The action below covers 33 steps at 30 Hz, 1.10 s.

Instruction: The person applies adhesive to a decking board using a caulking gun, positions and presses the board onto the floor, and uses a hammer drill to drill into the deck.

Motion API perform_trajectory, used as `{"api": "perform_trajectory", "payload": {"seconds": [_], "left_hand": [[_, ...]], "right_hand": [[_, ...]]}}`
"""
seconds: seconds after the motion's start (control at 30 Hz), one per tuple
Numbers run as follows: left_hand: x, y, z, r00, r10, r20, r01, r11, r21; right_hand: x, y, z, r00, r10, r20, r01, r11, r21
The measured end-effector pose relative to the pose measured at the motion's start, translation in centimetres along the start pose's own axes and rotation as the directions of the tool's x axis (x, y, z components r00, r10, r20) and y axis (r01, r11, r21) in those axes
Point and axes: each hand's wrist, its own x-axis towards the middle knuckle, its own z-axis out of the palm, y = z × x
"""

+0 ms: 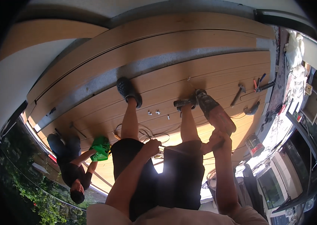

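My right hand (218,141) is closed round the rear end of a red and dark grey power tool (218,114), which looks like a rotary hammer drill. Its grey front end points away from me, beside my right foot on the wood planks (158,88). Over my left thigh, my left hand (151,148) is curled into a fist. Something thin seems to stretch from it toward the right knee, too dark to make out. Several small metal pieces (157,112) lie between my feet.
A hammer (237,96), pliers (256,85) and a paint bucket (254,145) are at the right. Coiled cable (143,132) lies by my left leg. At the left, another person (75,165) holds a green bag (100,149) near another hammer (78,129). A gap (102,85) runs between planks.
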Motion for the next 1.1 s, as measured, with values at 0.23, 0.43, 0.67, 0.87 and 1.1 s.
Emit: {"api": "perform_trajectory", "payload": {"seconds": [0.23, 0.43, 0.67, 0.87, 1.1], "left_hand": [[3.1, 3.3, 7.7, 0.932, -0.220, 0.288, 0.161, 0.963, 0.216], [9.4, 11.5, 14.2, 0.988, -0.053, 0.146, 0.054, 0.999, -0.004], [17.4, 34.7, 9.9, 0.942, -0.216, -0.258, 0.260, 0.954, 0.150], [19.0, 50.1, 7.4, 0.961, 0.018, -0.277, 0.053, 0.967, 0.248], [22.8, 55.8, 9.0, 0.956, 0.183, -0.228, -0.172, 0.983, 0.068]], "right_hand": [[0.9, -10.4, -6.2, 0.987, -0.088, -0.135, 0.101, 0.990, 0.095], [3.2, -21.6, -16.8, 0.990, -0.119, 0.073, 0.097, 0.963, 0.251], [2.4, -30.9, -24.2, 0.950, -0.253, -0.184, 0.275, 0.956, 0.103], [1.9, -36.3, -28.5, 0.968, -0.180, -0.173, 0.206, 0.968, 0.146], [1.0, -41.6, -29.9, 0.980, -0.124, -0.153, 0.142, 0.983, 0.116]]}}
